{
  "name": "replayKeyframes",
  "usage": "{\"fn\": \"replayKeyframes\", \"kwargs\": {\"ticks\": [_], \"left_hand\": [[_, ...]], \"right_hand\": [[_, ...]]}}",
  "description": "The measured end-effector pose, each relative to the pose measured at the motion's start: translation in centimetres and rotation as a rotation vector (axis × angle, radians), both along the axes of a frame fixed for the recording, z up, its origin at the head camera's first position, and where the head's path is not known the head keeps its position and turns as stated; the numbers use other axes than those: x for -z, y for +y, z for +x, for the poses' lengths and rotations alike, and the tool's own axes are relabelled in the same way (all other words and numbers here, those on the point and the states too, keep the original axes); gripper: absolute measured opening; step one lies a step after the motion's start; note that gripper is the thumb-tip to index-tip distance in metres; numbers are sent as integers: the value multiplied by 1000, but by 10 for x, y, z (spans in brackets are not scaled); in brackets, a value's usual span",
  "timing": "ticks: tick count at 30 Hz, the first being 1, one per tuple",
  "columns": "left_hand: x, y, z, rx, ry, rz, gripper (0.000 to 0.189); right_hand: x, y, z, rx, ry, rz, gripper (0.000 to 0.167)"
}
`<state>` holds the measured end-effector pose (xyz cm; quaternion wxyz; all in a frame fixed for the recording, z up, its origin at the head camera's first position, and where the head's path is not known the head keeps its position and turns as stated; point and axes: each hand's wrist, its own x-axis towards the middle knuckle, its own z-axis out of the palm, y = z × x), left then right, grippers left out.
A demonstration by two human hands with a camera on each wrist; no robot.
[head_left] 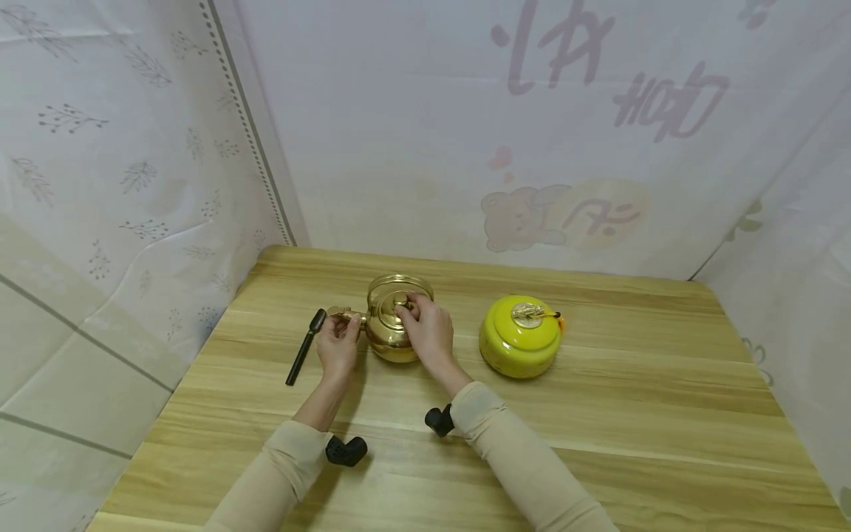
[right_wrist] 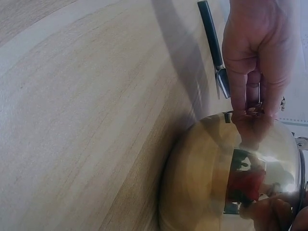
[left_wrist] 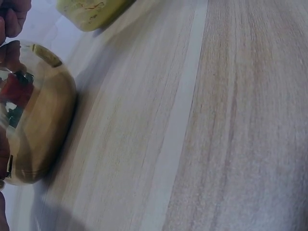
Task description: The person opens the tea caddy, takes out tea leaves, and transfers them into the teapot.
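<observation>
A shiny brass teapot (head_left: 392, 346) with a raised hoop handle (head_left: 401, 279) stands on the wooden table. My left hand (head_left: 337, 346) pinches the short part sticking out of its left side; the right wrist view shows this hand's thumb and fingers (right_wrist: 237, 94) closed together right at the pot's wall. From the right, my right hand (head_left: 431, 332) reaches over the pot, thumb and fingers about the knob (head_left: 400, 299) of its lid, which sits on the pot. In the left wrist view, the rounded brass body (left_wrist: 45, 115) shows at the left edge.
Left of the left hand lies a black tea scoop (head_left: 306, 347) on the table (head_left: 631, 399). A glossy yellow lidded jar (head_left: 518, 347) with a gold ornament and an orange tassel stands to the right of the pot. Printed cloth walls (head_left: 399, 148) surround the table.
</observation>
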<state>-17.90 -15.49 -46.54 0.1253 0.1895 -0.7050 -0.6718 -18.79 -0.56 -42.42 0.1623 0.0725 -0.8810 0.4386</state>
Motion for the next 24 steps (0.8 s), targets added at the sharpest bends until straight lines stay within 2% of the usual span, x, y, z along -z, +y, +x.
{"fn": "replayKeyframes", "kwargs": {"ticks": [14,19,24], "left_hand": [[-2,1,1,-4,-11,7,32],[-3,1,2,4,-19,3,30],[-3,1,2,4,-14,-8,29]], "right_hand": [[0,0,0,-8,33,-40,26],[-1,2,4,-36,57,-123,26],[-2,10,13,-80,25,-222,29]]}}
